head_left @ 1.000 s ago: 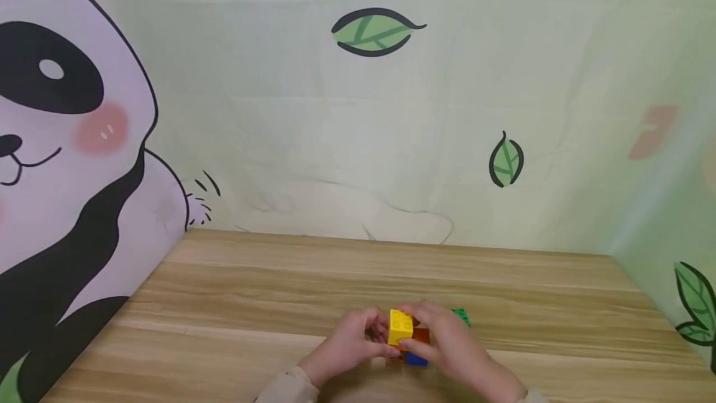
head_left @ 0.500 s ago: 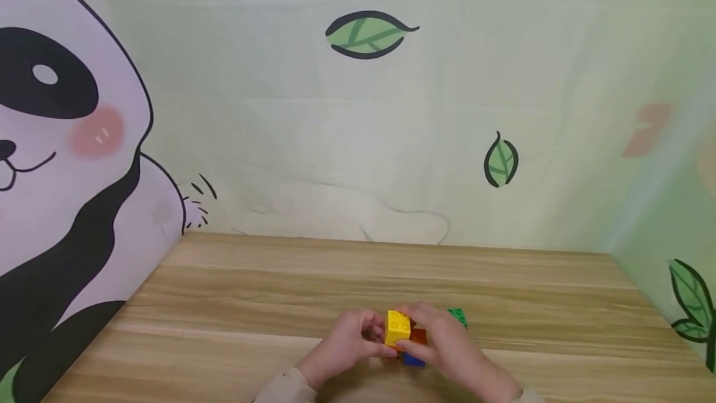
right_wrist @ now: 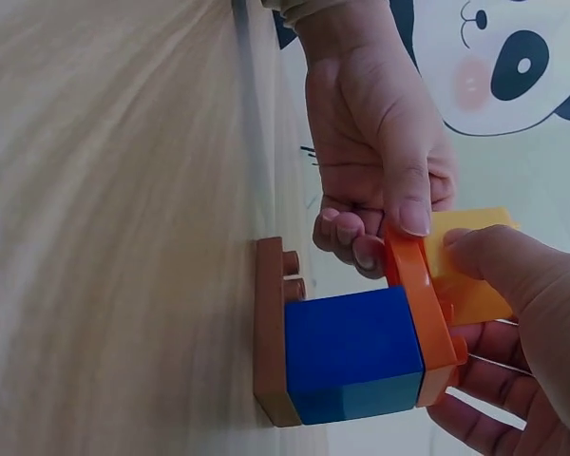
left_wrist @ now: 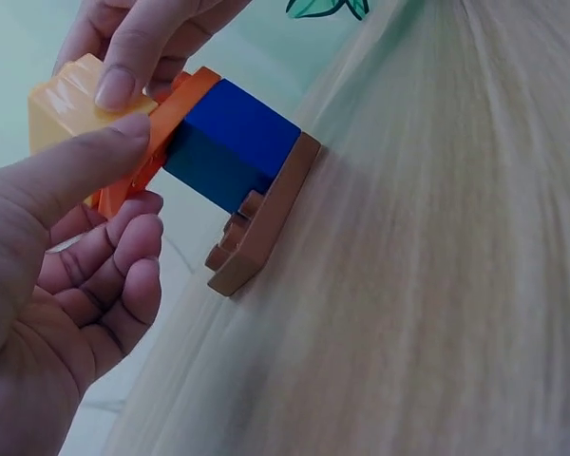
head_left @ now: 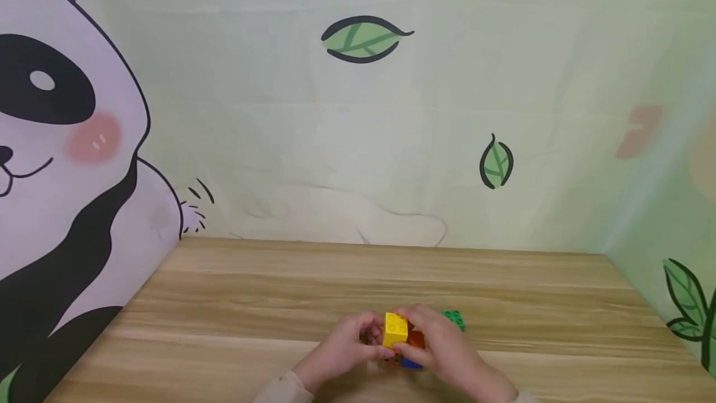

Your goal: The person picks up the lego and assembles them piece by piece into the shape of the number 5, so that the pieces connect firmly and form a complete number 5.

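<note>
Both my hands are on a small stack (right_wrist: pixel 380 332) of blocks, b/w 5 & 6 o'clock of the head view's middle, over the wood table (head_left: pixel 252 285). R hand (head_left: pixel 450 347), approx. 4 o'clock of the yellow block (head_left: pixel 395 330), has it pinched, thumb flat on its near face. L hand (head_left: pixel 338 347), approx. 8 o'clock, is clamped on the overhanging 9 o'clock end of the orange block (right_wrist: pixel 418 294), thumb tip right at the seam w/ yellow, other fingers curled underneath.

Order top to bottom: yellow, orange, blue block (right_wrist: pixel 351 347), brown block (right_wrist: pixel 270 332). Yellow's at orange's 9 o'clock end; can't tell if it's fully seated. Blue's on brown's 3 o'clock end, so brown's studs (right_wrist: pixel 293 264) show at 9. Can't tell if brown's touching the table.

Green block (head_left: pixel 454 320): on the table, approx. 2 o'clock of the stack, partly behind my R hand. Backdrop: panda (head_left: pixel 61 142) at 10 o'clock, big leaf (head_left: pixel 363 39) near 12.
</note>
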Tool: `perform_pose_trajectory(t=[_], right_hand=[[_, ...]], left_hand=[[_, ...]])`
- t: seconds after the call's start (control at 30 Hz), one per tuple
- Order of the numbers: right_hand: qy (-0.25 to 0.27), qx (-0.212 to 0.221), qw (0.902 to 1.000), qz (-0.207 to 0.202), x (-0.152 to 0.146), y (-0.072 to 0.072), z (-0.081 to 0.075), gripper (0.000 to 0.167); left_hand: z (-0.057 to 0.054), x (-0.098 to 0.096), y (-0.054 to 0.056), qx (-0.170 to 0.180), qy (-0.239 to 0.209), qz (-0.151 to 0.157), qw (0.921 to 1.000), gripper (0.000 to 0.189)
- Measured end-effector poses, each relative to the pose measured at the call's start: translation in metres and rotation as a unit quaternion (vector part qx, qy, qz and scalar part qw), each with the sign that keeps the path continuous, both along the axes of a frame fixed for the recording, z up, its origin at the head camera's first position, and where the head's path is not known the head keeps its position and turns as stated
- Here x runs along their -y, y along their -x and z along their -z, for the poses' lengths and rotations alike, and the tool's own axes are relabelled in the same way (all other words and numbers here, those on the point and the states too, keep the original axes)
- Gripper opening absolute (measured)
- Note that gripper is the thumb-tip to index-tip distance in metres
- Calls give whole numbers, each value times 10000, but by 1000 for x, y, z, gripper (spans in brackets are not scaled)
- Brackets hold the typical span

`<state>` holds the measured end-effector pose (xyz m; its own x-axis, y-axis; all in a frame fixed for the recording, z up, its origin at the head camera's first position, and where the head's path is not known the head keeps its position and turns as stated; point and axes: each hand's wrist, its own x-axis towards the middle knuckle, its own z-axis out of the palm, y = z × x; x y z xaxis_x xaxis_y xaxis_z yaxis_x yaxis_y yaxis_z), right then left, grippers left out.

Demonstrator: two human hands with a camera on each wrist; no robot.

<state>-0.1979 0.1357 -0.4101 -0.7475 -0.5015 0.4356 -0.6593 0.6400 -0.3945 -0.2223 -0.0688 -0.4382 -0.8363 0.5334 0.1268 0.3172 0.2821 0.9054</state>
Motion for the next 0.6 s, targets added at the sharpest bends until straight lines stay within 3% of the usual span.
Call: perform_pose_trajectory(t=[0.3, 0.6], right_hand=[[-11, 63, 10000, 9, 0, 0, -1, 35], [-37, 170, 9997, 149, 0, -2, 2, 37]], left_hand=[[-2, -3, 0, 182, -46, -60, 9998, 28], [-2, -3, -2, 16, -80, -7, 10000, 24]])
